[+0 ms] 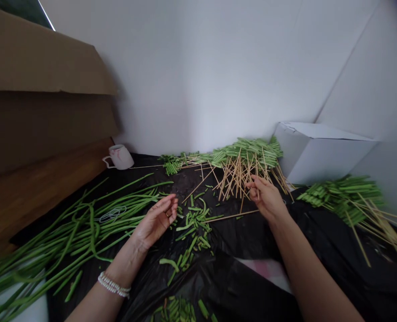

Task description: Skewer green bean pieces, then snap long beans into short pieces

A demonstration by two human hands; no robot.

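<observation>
My left hand [158, 218] is palm up with fingers loosely curved, holding nothing visible, beside long green beans [117, 210] spread over the left side. My right hand [268, 197] has its fingers closed around a thin wooden skewer [258, 194] at the edge of a skewer pile. Behind it, rows of cut bean pieces [248, 152] are threaded on skewers [232, 179], their bare ends pointing toward me. Loose bean cuttings [198, 221] lie between my hands, with a single skewer [232, 216] across them.
Black plastic sheeting [245, 241] covers the work surface. A white mug [120, 157] stands at the back left, near a cardboard box [44, 67]. On the right are a white box [326, 152] and another bundle of skewered beans [346, 197]. More cuttings [176, 309] lie in front.
</observation>
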